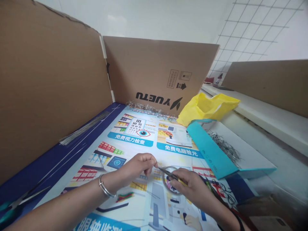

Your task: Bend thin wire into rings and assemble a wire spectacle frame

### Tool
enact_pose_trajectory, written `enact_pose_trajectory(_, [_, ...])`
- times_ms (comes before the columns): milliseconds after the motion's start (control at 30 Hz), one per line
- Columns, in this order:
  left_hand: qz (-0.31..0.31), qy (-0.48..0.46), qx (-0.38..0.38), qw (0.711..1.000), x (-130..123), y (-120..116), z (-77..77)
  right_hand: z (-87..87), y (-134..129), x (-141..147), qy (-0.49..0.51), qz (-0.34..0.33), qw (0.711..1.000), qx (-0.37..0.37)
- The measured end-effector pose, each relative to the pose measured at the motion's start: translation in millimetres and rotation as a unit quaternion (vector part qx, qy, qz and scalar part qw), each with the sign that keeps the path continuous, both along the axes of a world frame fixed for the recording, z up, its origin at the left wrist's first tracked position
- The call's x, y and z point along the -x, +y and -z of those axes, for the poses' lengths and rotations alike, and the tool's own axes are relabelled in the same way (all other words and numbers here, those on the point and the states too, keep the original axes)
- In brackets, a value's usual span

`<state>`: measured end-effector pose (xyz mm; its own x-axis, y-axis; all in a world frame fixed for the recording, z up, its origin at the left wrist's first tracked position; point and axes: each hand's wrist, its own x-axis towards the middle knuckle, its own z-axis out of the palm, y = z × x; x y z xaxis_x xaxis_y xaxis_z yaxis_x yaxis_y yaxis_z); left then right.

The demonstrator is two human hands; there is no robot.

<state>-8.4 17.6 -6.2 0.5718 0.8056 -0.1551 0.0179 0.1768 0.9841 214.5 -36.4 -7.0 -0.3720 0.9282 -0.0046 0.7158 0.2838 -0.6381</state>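
My left hand (144,163), with a silver bangle at the wrist, is closed in a pinch. What its fingertips hold is too small to make out. In my right hand (189,183) is a pair of slim-nosed pliers (168,173) with a yellow handle, their dark tip reaching the left fingertips. Beneath the pliers lies a round dish-like thing (165,184) with a grey rim, partly covered by the right hand. Both hands are above a printed poster sheet (154,154). A small bundle of coloured strands (124,197) rests near my left forearm.
Thin wires (84,128) lie along the left side, with green-handled scissors (16,205) nearer me. A teal-and-white box (214,157) holds tangled wire bits; a yellow bag (207,107) is behind it. Wire scraps (149,108) line the back cardboard wall (149,70).
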Motion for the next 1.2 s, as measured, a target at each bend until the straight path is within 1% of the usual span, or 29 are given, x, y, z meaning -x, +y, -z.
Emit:
enact_pose_trajectory(100, [0.027,0.011,-0.022,0.999,2.9,3.3,1.4,-0.7,-0.2,-1.4,-0.004,-0.002,1.000,0.003])
enact_pose_trajectory(200, [0.031,-0.006,-0.013,0.999,4.6,3.8,0.5,-1.5,0.6,-2.1,0.001,0.004,1.000,0.005])
enact_pose_trajectory(300, [0.021,-0.089,0.040,0.995,3.3,1.1,-0.4,-3.3,1.5,-1.4,0.023,0.026,0.999,0.009])
enact_pose_trajectory(433, [0.010,-0.216,0.107,0.970,-2.0,-3.1,4.5,-2.9,2.4,-1.4,0.071,0.052,0.996,0.023])
enact_pose_trajectory(533, [0.008,-0.252,0.118,0.960,-4.9,-4.8,11.0,0.4,3.2,-2.6,0.096,0.074,0.992,0.030])
enact_pose_trajectory(667, [0.012,-0.230,0.086,0.969,-5.3,-6.1,16.9,3.8,3.5,-2.5,0.119,0.084,0.989,0.039])
enact_pose_trajectory(800, [-0.012,-0.184,0.034,0.982,-5.3,-6.8,18.3,4.5,2.5,-0.2,0.146,0.074,0.985,0.051])
enact_pose_trajectory(933, [-0.037,-0.142,0.000,0.989,-6.1,-5.8,18.1,5.2,1.5,0.3,0.141,0.071,0.986,0.049])
enact_pose_trajectory(1100, [-0.047,-0.097,-0.038,0.993,-5.0,-3.9,16.1,4.7,1.3,0.0,0.129,0.069,0.988,0.043])
enact_pose_trajectory(1200, [-0.050,-0.082,-0.047,0.994,-3.8,-3.5,15.4,3.6,1.1,0.4,0.123,0.060,0.990,0.038])
